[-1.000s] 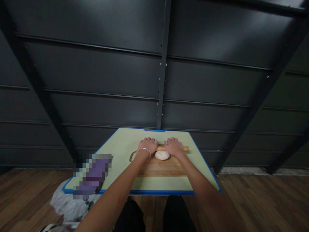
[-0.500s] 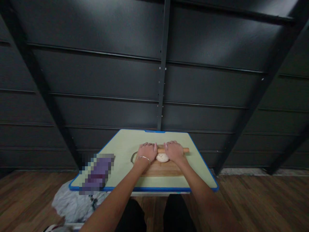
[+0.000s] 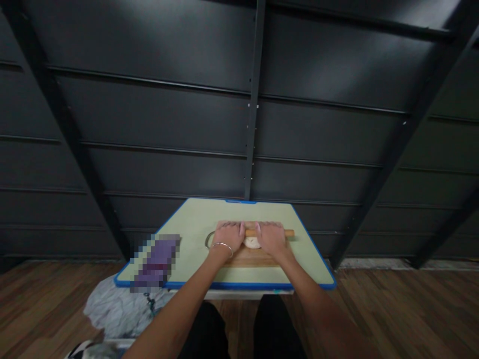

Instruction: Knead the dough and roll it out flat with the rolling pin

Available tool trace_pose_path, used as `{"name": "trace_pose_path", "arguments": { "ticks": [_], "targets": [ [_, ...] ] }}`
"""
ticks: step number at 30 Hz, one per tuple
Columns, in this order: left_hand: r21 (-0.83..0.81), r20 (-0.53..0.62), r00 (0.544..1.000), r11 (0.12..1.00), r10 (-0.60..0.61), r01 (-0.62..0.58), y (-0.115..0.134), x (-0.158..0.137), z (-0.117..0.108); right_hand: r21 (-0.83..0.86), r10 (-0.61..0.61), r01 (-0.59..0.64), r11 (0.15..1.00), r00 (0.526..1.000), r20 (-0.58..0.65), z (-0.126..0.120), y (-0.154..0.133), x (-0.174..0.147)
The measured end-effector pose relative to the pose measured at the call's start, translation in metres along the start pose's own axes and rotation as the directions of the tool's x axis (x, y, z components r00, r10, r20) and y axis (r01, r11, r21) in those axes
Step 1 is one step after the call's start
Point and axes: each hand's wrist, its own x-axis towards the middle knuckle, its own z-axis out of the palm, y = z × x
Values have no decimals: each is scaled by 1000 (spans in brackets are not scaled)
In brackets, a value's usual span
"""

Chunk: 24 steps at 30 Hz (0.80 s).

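Observation:
My left hand [image 3: 229, 236] and my right hand [image 3: 271, 236] are closed over a wooden rolling pin [image 3: 289, 233], which lies crosswise on a wooden cutting board [image 3: 249, 259]. Between my hands, a pale lump of dough [image 3: 252, 243] shows just on the near side of the pin. The pin's left end is covered by my left hand; its right end sticks out past my right hand. A metal ring handle [image 3: 208, 240] shows at the board's left side. A thin bracelet [image 3: 223, 245] circles my left wrist.
The board rests on a pale green tabletop [image 3: 194, 219] with a blue rim. A blurred purple item [image 3: 157, 262] lies at its left. Crumpled whitish plastic [image 3: 112, 306] is below the table's left corner. A dark panelled wall [image 3: 187, 119] stands behind.
The view has shifted slightly. The rolling pin now covers a little more of the dough's far side, and more of the board's far edge shows. Both hands keep their hold on the pin.

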Motion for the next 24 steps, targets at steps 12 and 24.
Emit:
{"name": "trace_pose_path", "arguments": {
  "ticks": [12,24],
  "targets": [
    [-34,-46,999,999,13,-15,2,-15,2,32,-37,36,999,999,38,1,0,-17],
    [-134,-96,995,991,-15,2,5,-27,4,94,-50,54,994,998,-49,6,1,-36]
  ]
}}
